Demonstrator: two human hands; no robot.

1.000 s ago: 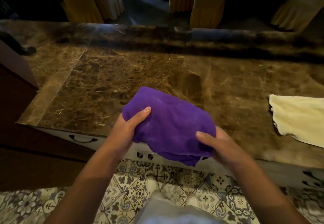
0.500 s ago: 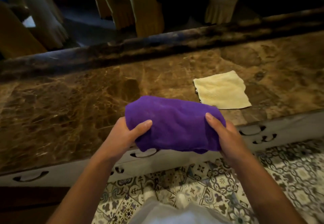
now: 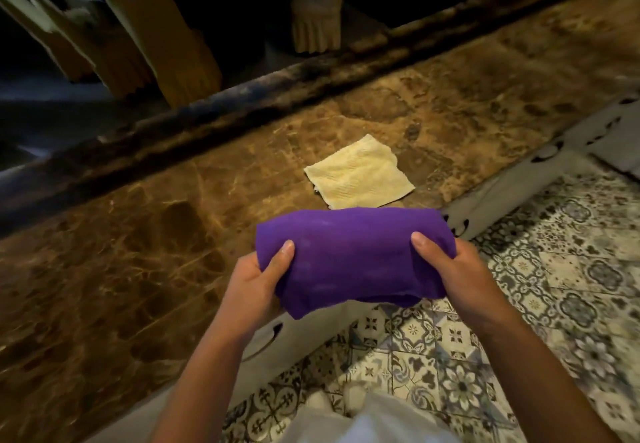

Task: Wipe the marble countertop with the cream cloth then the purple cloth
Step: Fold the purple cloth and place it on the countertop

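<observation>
A folded purple cloth [image 3: 349, 255] is held in the air over the front edge of the brown marble countertop [image 3: 138, 234]. My left hand [image 3: 256, 283] grips its left end with the thumb on top. My right hand [image 3: 450, 269] grips its right end the same way. A cream cloth [image 3: 360, 176] lies flat and square on the marble just beyond the purple cloth, touched by neither hand.
A raised dark marble ledge [image 3: 242, 103] runs along the back of the counter. Behind it stand fabric-covered chairs [image 3: 166, 47]. White cabinet fronts [image 3: 519, 186] with dark curved handles sit under the counter. Patterned floor tiles [image 3: 519, 321] lie at lower right.
The view has swung to the right along the counter. The cream cloth, earlier at the right edge, now lies just behind the purple cloth. Both hands keep their grip on the purple cloth.
</observation>
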